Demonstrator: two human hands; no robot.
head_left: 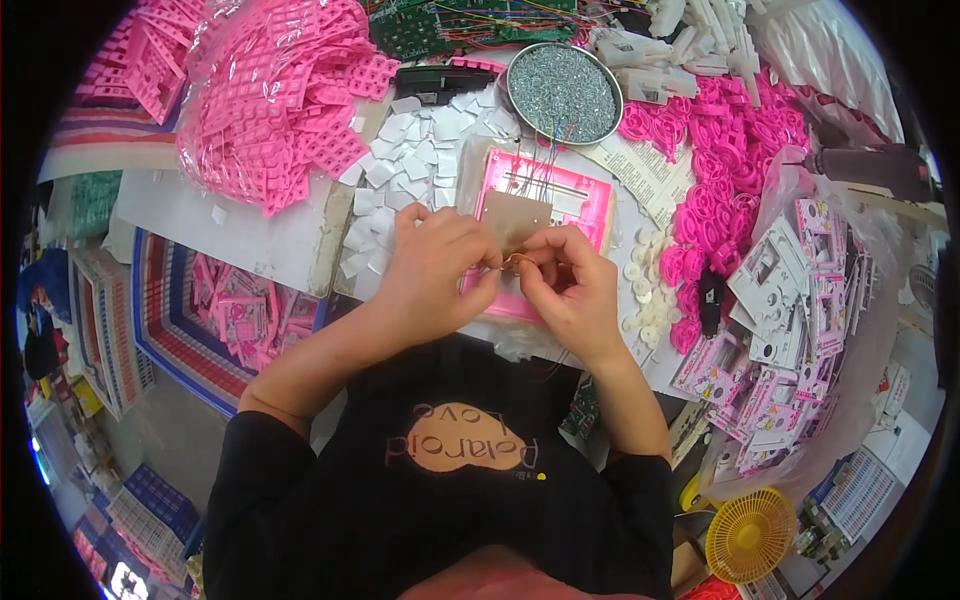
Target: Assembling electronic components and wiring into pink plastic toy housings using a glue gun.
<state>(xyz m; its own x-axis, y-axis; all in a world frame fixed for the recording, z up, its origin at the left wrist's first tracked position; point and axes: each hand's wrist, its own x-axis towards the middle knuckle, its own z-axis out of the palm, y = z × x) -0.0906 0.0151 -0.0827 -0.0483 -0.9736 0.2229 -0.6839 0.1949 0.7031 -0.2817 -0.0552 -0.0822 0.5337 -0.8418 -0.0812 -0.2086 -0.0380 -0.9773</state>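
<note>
The wire (518,256) runs crosswise by the near edge of the brown board (513,215), above the pink case (598,200), between the right hand (578,290), which pinches it, and the left hand (445,262), fingertips narrowed just beside it, their hold unclear

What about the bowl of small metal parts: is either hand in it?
No, the left hand and right hand are at the pink casing, apart from the bowl.
</note>
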